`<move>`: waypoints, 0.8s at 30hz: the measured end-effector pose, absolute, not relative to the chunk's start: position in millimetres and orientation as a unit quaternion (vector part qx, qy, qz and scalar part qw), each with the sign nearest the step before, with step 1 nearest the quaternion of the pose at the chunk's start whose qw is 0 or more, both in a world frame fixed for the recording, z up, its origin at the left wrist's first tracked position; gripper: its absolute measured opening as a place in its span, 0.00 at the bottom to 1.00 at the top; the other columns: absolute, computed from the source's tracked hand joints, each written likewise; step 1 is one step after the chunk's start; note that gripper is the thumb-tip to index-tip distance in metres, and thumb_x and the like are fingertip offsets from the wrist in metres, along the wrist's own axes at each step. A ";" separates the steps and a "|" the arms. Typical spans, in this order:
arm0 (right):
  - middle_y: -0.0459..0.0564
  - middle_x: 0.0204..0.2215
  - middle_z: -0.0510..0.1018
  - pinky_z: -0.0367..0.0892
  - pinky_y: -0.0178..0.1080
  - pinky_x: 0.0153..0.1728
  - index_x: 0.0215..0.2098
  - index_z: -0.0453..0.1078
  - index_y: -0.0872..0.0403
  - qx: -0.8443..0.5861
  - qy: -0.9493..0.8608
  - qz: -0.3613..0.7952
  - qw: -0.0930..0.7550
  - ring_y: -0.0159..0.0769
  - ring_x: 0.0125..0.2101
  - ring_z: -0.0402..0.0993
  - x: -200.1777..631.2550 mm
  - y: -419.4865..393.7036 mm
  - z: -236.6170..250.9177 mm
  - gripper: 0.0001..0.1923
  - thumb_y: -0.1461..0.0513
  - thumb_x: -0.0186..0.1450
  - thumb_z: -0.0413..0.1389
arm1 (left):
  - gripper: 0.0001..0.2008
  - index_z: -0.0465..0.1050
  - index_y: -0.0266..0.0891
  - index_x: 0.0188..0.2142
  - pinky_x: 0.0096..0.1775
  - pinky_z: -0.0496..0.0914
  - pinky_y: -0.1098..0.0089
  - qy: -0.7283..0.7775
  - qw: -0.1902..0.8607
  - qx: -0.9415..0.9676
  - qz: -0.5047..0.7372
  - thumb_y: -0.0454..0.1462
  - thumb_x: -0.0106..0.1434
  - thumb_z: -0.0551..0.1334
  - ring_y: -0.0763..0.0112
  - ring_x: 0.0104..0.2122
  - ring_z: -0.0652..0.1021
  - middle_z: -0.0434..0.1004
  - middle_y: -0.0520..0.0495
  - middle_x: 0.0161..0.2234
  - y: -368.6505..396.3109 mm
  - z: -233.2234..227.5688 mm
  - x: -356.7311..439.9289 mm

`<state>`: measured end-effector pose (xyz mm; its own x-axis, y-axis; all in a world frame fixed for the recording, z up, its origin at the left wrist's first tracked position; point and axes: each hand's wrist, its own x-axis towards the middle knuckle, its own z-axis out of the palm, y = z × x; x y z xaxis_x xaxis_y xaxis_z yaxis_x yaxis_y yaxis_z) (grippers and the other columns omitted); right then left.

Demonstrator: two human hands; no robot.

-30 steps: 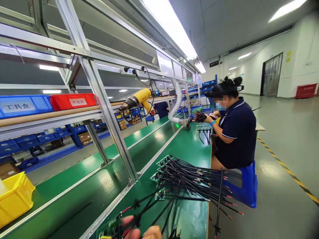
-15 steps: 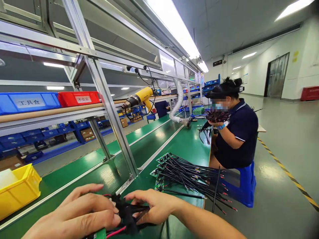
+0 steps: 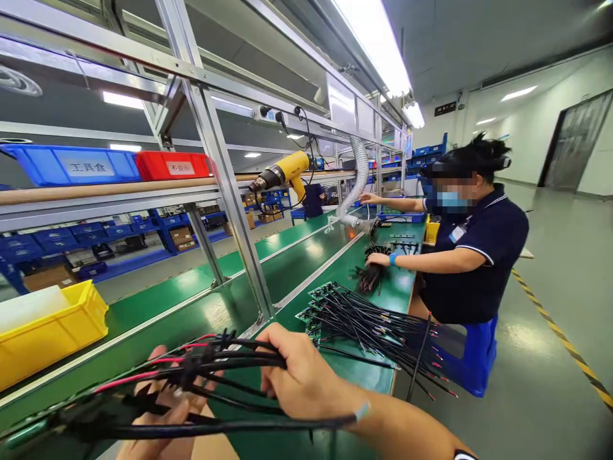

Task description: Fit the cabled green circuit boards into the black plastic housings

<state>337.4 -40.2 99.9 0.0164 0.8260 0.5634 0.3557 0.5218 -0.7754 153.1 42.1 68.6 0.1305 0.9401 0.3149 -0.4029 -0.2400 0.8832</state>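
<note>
Low in front of me, my right hand is closed around several black cables just past a black connector or tie. My left hand supports the same bundle from below, its fingers curled behind black pieces and red wires. A green circuit board edge shows at the bundle's left end, partly blurred. One loose black cable crosses under my right wrist. Beyond my right hand, a pile of similar black cables with green boards lies on the green bench.
A yellow bin stands at left. Blue and red bins sit on the shelf. A yellow heat gun hangs beside the metal post. A co-worker reaches over the bench near a flexible duct.
The cable bundle has been raised and turned, its board end now at left. My left hand has moved underneath it. The co-worker has lowered a bundle to the bench and stretched out an arm.
</note>
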 end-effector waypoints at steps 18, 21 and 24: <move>0.40 0.23 0.64 0.56 0.33 0.24 0.30 0.61 0.52 -0.497 -0.731 0.233 0.406 0.30 0.24 0.58 347.4 -50.9 115.2 0.09 0.62 0.68 0.46 | 0.38 0.60 0.51 0.59 0.41 0.74 0.66 0.311 0.561 0.469 0.607 0.40 0.49 0.70 0.65 0.41 0.77 0.75 0.52 0.42 -0.4 92.8 167.9; 0.41 0.21 0.64 0.53 0.33 0.21 0.25 0.63 0.53 -0.499 -0.772 0.178 0.351 0.29 0.23 0.57 368.5 -55.0 146.0 0.11 0.59 0.66 0.51 | 0.31 0.67 0.41 0.53 0.23 0.66 0.79 0.364 0.566 0.485 0.559 0.33 0.48 0.65 0.76 0.22 0.73 0.73 0.55 0.25 0.5 118.3 141.9; 0.41 0.17 0.60 0.48 0.33 0.17 0.25 0.69 0.53 -0.531 -0.778 0.128 0.310 0.27 0.18 0.53 397.7 -46.0 174.7 0.19 0.49 0.65 0.54 | 0.22 0.73 0.32 0.40 0.13 0.49 0.81 0.427 0.615 0.514 0.419 0.27 0.42 0.64 0.81 0.10 0.60 0.69 0.54 0.14 -12.6 145.1 93.7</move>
